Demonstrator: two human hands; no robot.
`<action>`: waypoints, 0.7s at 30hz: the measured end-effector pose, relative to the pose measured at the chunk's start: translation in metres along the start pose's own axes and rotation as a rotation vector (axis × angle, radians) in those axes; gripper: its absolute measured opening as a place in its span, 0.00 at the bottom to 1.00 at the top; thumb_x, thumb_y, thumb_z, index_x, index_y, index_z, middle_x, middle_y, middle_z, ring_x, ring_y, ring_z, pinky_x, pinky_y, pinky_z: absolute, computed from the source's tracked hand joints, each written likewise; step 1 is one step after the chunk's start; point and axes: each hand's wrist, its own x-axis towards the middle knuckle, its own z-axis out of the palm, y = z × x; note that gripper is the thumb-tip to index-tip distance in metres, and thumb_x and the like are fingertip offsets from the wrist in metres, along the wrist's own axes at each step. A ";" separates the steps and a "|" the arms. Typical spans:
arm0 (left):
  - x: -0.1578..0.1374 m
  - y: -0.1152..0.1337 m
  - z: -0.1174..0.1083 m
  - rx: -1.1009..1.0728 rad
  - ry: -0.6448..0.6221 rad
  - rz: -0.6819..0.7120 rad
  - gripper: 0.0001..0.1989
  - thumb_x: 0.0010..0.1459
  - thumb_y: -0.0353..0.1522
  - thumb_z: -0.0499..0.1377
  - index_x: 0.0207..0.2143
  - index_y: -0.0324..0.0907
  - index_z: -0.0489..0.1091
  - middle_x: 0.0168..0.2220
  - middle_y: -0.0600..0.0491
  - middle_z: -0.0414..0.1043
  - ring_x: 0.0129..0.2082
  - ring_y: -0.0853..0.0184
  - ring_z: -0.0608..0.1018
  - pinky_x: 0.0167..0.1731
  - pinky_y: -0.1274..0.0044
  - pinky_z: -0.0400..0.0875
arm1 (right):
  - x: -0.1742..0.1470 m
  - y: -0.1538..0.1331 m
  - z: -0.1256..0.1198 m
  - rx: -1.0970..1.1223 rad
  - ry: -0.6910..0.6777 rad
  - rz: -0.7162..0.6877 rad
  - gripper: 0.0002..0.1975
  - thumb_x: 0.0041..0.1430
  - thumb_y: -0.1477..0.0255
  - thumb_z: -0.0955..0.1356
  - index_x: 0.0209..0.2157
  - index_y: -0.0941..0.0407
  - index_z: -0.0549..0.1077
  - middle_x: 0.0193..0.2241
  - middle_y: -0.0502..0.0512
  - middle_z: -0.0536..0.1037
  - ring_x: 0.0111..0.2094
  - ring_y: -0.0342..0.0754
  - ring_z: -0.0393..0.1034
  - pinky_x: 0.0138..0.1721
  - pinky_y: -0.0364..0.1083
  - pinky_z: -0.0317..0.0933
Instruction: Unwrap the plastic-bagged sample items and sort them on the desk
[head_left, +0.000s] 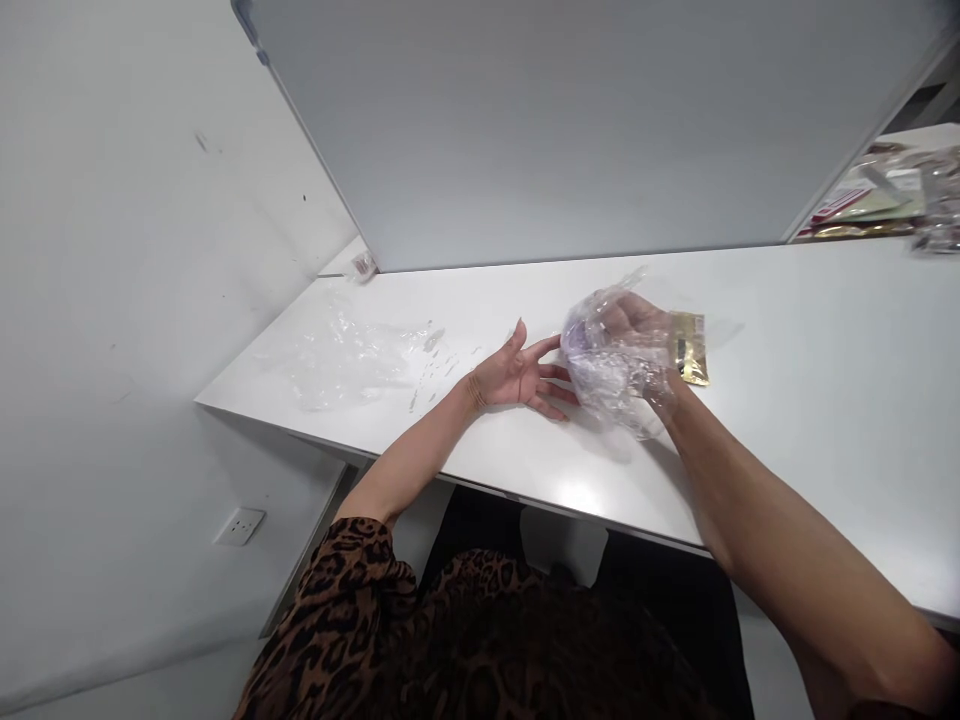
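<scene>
My right hand point(643, 318) is inside a crinkled clear plastic bag point(634, 395), which bunches around it up to the wrist. At the bag's left end a smooth, rounded purple object point(577, 340) shows through the film; its kind I cannot make out. The right fingers reach towards it and appear closed on it, partly hidden by the creased plastic. Left of the bag, my left hand point(517, 375) is open, palm up, fingers spread, their tips at the bag's edge. Just beyond the right wrist lies a gold packet point(691, 348) on the white table point(787, 400).
Another clear plastic bag point(337, 355) lies flat at the table's left. A small clear wrapped item point(363, 266) sits in the back left corner. A grey partition point(570, 130) stands along the back edge; several packets point(870, 200) are beyond it at right. A wall point(112, 350) borders the left.
</scene>
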 end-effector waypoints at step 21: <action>0.002 0.015 0.001 -0.391 0.474 0.501 0.47 0.66 0.66 0.41 0.59 0.36 0.73 0.47 0.36 0.82 0.61 0.43 0.79 0.54 0.52 0.79 | -0.027 -0.010 0.032 -0.269 -0.545 -0.551 0.19 0.73 0.60 0.67 0.58 0.53 0.79 0.53 0.62 0.83 0.56 0.60 0.78 0.59 0.66 0.72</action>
